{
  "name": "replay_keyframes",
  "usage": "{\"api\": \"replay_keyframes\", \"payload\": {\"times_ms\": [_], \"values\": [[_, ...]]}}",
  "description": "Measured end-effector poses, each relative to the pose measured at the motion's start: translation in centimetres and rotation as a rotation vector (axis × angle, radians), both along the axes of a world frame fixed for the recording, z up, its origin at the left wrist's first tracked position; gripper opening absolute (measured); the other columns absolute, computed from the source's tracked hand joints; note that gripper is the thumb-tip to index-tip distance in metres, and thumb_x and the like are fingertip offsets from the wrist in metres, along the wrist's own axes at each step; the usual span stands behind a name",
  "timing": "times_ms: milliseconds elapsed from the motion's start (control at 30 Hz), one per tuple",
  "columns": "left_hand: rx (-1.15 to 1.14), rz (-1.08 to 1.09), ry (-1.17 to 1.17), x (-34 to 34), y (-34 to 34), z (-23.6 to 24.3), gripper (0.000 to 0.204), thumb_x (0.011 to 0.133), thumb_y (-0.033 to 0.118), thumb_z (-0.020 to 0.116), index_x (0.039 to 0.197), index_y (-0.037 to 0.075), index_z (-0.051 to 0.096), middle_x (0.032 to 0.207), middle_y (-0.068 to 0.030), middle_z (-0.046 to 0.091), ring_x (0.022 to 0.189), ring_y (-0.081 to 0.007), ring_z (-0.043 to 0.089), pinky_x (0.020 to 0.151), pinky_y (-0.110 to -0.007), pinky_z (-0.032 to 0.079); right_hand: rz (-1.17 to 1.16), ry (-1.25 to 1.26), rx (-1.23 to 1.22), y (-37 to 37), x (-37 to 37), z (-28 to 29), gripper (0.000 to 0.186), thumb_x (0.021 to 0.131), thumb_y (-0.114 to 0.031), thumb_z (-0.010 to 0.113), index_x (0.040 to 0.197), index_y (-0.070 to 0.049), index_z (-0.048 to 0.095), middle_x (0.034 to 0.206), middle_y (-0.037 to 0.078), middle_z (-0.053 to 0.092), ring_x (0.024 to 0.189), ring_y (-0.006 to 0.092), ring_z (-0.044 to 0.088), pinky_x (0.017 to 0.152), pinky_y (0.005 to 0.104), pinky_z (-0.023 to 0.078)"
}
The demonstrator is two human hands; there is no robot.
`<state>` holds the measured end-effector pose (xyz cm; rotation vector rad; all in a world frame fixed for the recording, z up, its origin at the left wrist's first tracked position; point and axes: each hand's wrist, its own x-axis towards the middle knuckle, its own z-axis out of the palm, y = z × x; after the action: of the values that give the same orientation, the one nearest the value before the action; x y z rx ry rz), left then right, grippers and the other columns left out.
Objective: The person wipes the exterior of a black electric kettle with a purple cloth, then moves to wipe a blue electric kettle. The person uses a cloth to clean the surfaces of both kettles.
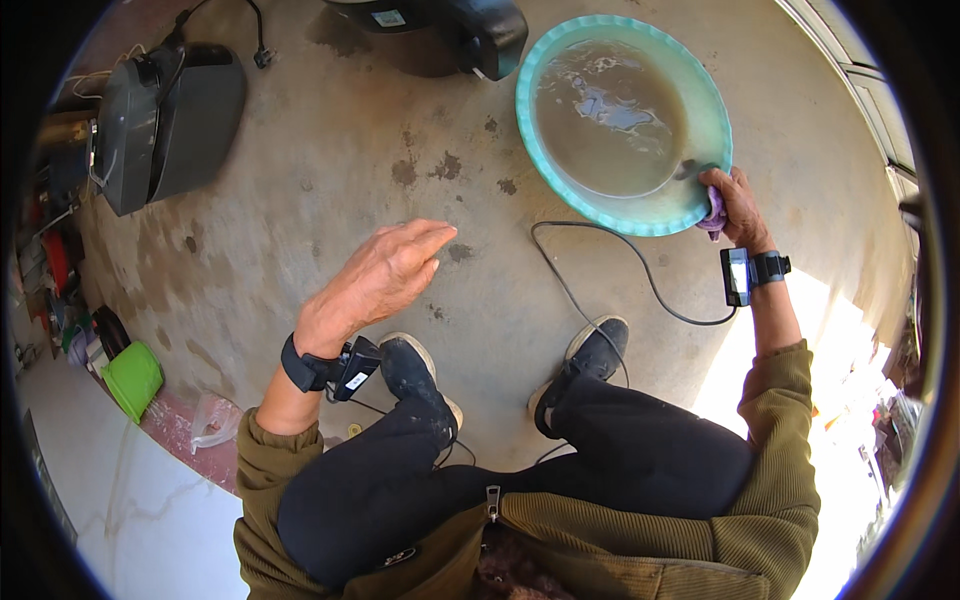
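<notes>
far left: a bright green container (132, 381) lies tilted beside a clear plastic bag (213, 419); above them a dark appliance (185, 130) rests on the concrete floor (330, 180). neither is touched by the hands.

left of centre: the left hand (383, 272) is raised over bare floor, well apart from the basin. in the inspector's judgement, it would serve best brought across to the free end of the cloth, so both hands can squeeze and twist over the water. grip: empty; fingers extended and held together, thumb slightly apart, nothing touched.

right of centre: the turquoise basin (706, 110) stands on the floor ahead of the feet, holding murky brown water (610, 130). a loop of dark cable (660, 285) lies just beside its near edge; advisable to keep drips off it.

right: the purple cloth (714, 218) is at the basin's near right rim, under the right hand (735, 203). the step in hand appears to be rinsing or wringing; recommended to keep the cloth inside the rim and avoid leaning on the edge, which could tip. grip: closed round the bunched cloth; whether the fingers also clamp the rim cannot be told.
</notes>
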<state>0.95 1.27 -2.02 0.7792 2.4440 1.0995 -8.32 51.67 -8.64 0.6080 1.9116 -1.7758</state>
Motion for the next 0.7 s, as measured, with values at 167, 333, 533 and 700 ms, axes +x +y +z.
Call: {"api": "replay_keyframes", "payload": {"times_ms": [167,333,533,700], "values": [[-0.02,0.125,-0.207,-0.8,1.0,1.1,0.037,0.095,-0.001,0.06,0.132,0.001,0.062,0.125,-0.0178,0.067,0.106,-0.0388,0.066,0.09,-0.042,0.054,-0.104,-0.107,-0.053,-1.2,1.3,0.3,0.029,0.092,-0.017,0.067,0.111,0.006,0.067,0.09,0.004,0.068,0.069,0.0116,0.064,0.059,0.026,0.054],[-0.009,0.393,-0.346,-1.6,-0.8,1.2,0.036,0.1,0.004,0.057,0.135,0.001,0.063,0.129,-0.0146,0.069,0.119,-0.0268,0.067,0.102,-0.036,0.05,-0.119,-0.207,0.0,-0.5,2.5,0.5,0.018,0.092,-0.017,0.069,0.1,-0.001,0.066,0.085,0.002,0.067,0.069,0.0112,0.064,0.062,0.026,0.053],[0.192,0.767,-0.483,-0.5,-3.8,-1.3,0.035,0.102,-0.003,0.051,0.136,-0.003,0.06,0.131,-0.0151,0.068,0.123,-0.0248,0.066,0.107,-0.035,0.048,-0.283,-0.192,0.114,-0.4,2.5,-1.0,0.028,0.092,-0.019,0.071,0.111,-0.001,0.061,0.096,0.004,0.064,0.081,0.0152,0.065,0.069,0.0306,0.056],[0.268,0.964,-0.625,2.0,-4.7,-4.8,0.037,0.103,-0.005,0.048,0.139,-0.006,0.056,0.136,-0.0182,0.065,0.127,-0.0272,0.063,0.112,-0.036,0.045,-0.307,-0.263,0.069,-0.7,2.1,-4.0,0.032,0.092,-0.017,0.069,0.118,0.001,0.062,0.101,0.006,0.064,0.089,0.0182,0.064,0.077,0.0333,0.056]]}}
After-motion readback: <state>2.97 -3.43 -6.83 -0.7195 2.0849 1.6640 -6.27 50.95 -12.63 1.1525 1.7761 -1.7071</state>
